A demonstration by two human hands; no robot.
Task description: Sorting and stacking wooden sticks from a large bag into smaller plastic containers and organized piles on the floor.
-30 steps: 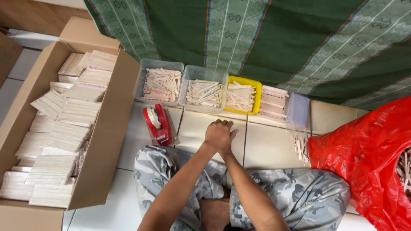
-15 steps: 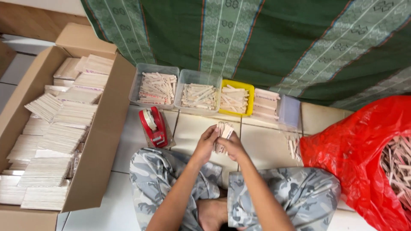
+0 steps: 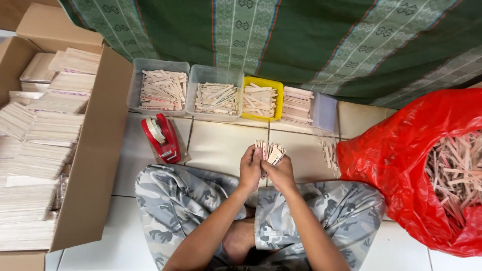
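Head view, the only one: person sits cross-legged on the white tiled floor (image 3: 221, 145), camouflage-print trousers (image 3: 175, 200), both hands raised together over the lap near the middle of the floor. Left hand (image 3: 250, 170) is curled closed around the lower end of a small fanned bundle of flat wooden sticks (image 3: 269, 152); right hand (image 3: 281, 173) is also closed on the same bundle from the other side, thumb up against the sticks. The sticks' tops spread out above the fingers and look uneven. Judged step: squaring or counting a handful of sticks in hand, bundle not yet set down or bound. Next move likely calls for tapping the ends level and keeping a firm pinch so the fan does not slip apart. Along the far edge of the floor, against the green patterned cloth (image 3: 301, 45), stand a row of bins with sorted sticks: two clear plastic bins (image 3: 159, 90) (image 3: 216, 95), a yellow bin (image 3: 260, 99), then a clear bin with stacked sticks (image 3: 306, 106). Red tape dispenser (image 3: 161, 136) sits on the floor just left of the hands. Open cardboard box (image 3: 95, 150) at the left edge holds wrapped stick bundles. Red plastic bag (image 3: 401, 165) of loose sticks at the right edge; a few loose sticks (image 3: 329, 152) lie beside it.
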